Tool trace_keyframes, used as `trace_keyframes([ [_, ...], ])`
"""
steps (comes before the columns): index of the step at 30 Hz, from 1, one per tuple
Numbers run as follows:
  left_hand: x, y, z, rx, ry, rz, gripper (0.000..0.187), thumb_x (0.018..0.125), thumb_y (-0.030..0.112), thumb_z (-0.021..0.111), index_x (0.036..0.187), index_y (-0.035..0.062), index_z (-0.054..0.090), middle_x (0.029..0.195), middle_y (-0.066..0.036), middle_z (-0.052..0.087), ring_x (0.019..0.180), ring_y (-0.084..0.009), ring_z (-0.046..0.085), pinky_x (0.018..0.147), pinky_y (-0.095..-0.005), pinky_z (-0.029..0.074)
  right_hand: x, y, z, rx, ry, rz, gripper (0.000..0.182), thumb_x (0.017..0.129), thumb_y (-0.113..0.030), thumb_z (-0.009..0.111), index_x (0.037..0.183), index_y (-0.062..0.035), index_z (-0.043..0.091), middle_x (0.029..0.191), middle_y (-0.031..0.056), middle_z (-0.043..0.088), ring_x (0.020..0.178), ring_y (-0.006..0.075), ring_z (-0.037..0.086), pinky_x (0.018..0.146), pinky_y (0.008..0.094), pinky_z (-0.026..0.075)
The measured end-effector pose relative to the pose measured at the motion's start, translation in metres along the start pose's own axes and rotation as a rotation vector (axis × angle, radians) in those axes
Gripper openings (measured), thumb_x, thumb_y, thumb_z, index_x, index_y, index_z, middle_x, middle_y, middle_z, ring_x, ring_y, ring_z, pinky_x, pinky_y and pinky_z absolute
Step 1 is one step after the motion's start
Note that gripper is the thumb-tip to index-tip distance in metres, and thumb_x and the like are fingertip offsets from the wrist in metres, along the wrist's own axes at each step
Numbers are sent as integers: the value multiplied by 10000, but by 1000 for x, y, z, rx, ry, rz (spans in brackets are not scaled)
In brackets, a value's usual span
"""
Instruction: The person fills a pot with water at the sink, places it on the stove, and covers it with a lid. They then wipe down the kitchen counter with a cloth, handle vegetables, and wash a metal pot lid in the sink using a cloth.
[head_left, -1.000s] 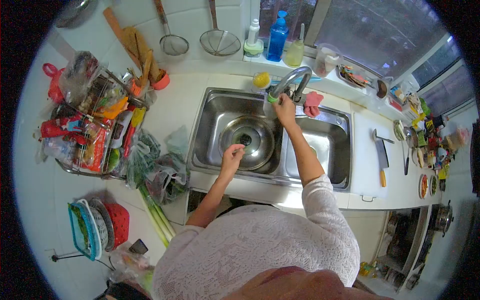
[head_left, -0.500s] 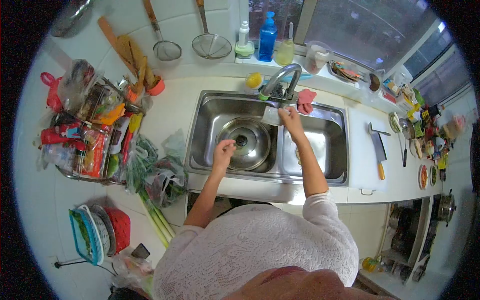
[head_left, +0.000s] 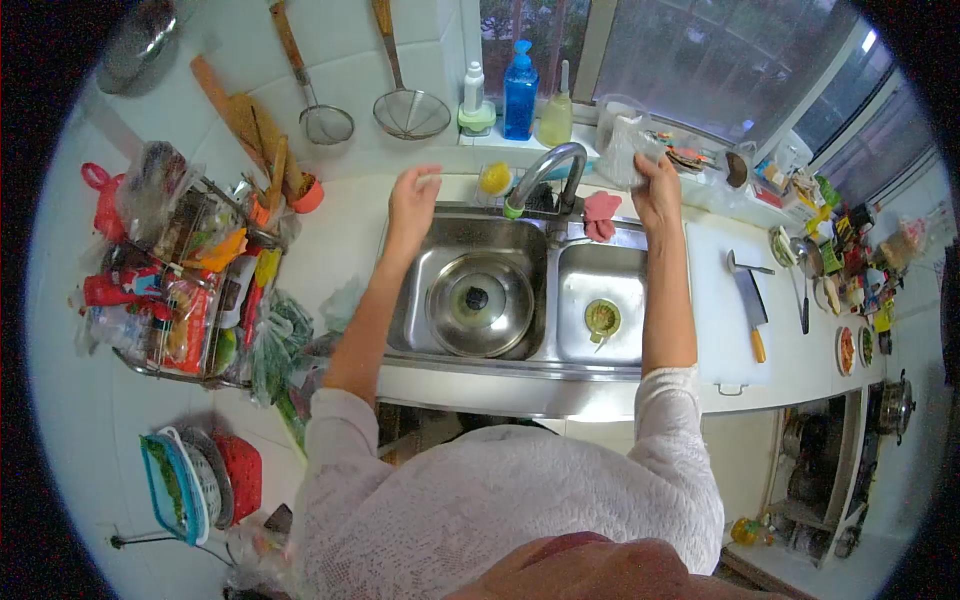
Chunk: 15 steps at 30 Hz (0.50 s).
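My right hand (head_left: 655, 185) is raised over the back of the counter, right of the faucet (head_left: 560, 160), with its fingers closed on a thin whitish sheet (head_left: 622, 150). The sheet looks limp and slightly see-through, and it overlaps a clear plastic container on the sill. My left hand (head_left: 412, 205) is up above the back left corner of the sink (head_left: 465, 370), empty, with fingers loosely apart. Below, a round metal lid or pan (head_left: 450, 310) with a dark centre knob lies in the left basin. A pink cloth (head_left: 601, 215) rests behind the right basin.
A small greenish strainer (head_left: 602, 318) sits in the right basin. To the right, a cleaver (head_left: 750, 298) lies on a white cutting board (head_left: 715, 340). Bottles, including a blue one (head_left: 520, 95), line the sill. Bagged greens (head_left: 280, 330) and a packed rack (head_left: 200, 320) stand left.
My right hand has carried the whitish sheet from beside the faucet up and right towards the sill. My left hand has risen from over the left basin to behind its back left corner.
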<state>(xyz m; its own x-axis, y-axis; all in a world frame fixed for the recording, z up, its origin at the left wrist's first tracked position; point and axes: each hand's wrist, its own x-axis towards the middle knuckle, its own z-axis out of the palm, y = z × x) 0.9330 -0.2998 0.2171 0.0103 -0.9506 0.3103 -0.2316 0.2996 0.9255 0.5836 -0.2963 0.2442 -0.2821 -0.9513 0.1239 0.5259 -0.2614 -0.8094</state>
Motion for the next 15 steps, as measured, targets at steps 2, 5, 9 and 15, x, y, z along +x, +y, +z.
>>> trace_keyframes([
  [2,36,10,7,49,13,101,219,837,128,568,1037,40,580,956,-77,593,811,-119,562,709,-234,452,27,-5,10,46,-10,-1,278,810,27,501,1086,-1,478,1030,121,559,900,239,567,795,381,477],
  [5,88,35,24,207,5,384,181,837,119,551,985,22,588,973,-145,551,827,-223,606,715,-290,481,66,0,41,28,6,104,275,825,2,476,1099,19,471,1070,137,542,947,266,560,827,421,473],
  [9,154,38,50,382,-13,491,213,811,142,574,982,16,596,990,-164,545,847,-266,587,747,-324,476,114,20,73,35,25,329,274,832,-29,438,1100,28,458,1078,164,525,989,308,549,868,476,461],
  [15,243,11,96,499,1,565,255,811,213,574,971,19,613,968,-170,583,859,-288,578,772,-340,466,183,57,90,18,-63,443,268,845,-74,433,1091,29,451,1053,174,533,972,320,561,844,510,475],
])
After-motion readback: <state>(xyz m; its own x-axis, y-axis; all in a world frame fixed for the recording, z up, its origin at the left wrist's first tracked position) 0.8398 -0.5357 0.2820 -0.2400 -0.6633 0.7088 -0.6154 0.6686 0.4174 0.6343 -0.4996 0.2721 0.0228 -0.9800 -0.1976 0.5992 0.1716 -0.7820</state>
